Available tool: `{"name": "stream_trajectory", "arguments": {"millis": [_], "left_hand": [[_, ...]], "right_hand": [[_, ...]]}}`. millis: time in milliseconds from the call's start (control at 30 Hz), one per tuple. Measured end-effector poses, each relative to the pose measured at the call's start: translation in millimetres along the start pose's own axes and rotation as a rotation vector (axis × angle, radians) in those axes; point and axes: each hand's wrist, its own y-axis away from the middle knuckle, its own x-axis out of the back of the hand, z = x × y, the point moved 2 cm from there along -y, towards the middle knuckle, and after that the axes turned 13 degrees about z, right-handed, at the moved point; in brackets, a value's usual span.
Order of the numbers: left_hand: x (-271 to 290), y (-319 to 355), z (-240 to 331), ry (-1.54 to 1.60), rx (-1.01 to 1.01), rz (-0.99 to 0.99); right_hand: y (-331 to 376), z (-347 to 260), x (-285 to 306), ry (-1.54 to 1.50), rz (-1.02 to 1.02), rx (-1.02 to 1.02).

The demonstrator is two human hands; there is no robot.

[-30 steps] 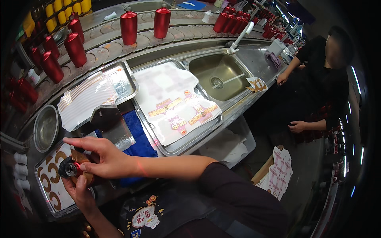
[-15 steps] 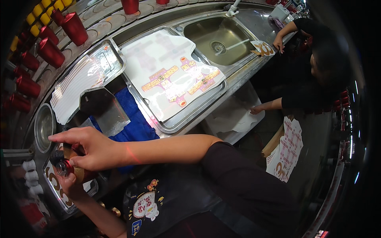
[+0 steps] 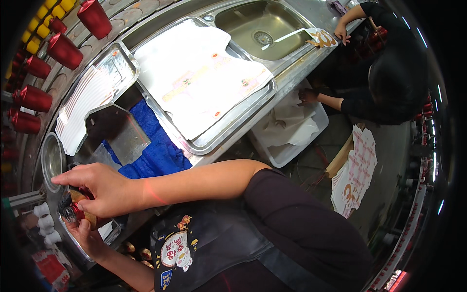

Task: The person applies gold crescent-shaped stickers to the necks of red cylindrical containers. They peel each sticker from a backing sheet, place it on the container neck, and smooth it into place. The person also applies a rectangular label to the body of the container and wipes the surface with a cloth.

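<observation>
Both my hands are at a red bottle [image 3: 91,220] with a gold-brown band and a clear and dark top, at the lower left. My right hand [image 3: 101,189] reaches across from the right and grips it from above, thumb on its side and index finger stretched out past it. From below, my left hand [image 3: 88,242] holds the bottle, its thumb pressed against it. Much of the bottle is hidden behind my fingers. Beyond them stands a round metal bowl [image 3: 47,155]. Past my right forearm lie a blue cloth [image 3: 160,158] and an angular clear box [image 3: 131,148].
A metal tray [image 3: 219,141] bears white printed sheets [image 3: 194,82]; striped sheets [image 3: 80,109] fan out beside it. A sink [image 3: 248,39] is behind. Red bottles [image 3: 65,51] stand on a conveyor at left. At right a co-worker [image 3: 394,82] reaches into a white tub [image 3: 311,131].
The view has shifted slightly, so the tray and sink sit higher. The co-worker's lower hand has moved up and inward over the tub. My hands still hold the bottle.
</observation>
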Motion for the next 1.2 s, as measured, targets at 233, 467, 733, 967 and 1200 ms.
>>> {"name": "stream_trajectory", "arguments": {"millis": [233, 467, 733, 967, 1200], "left_hand": [[3, -1, 0, 0.007, 0.024, 0.015], [4, 0, -2, 0.019, 0.006, 0.014], [-1, 5, -3, 0.013, -0.01, 0.036], [1, 4, -4, 0.04, -0.009, -0.004], [3, 11, -4, -0.095, -0.048, 0.051]], "right_hand": [[1, 1, 1, 0.028, -0.016, 0.035], [-1, 2, 0, 0.021, -0.032, 0.034], [-2, -1, 1, 0.035, -0.022, 0.06], [-1, -1, 2, 0.021, -0.015, 0.054], [0, 2, 1, 0.006, -0.038, 0.03]]}}
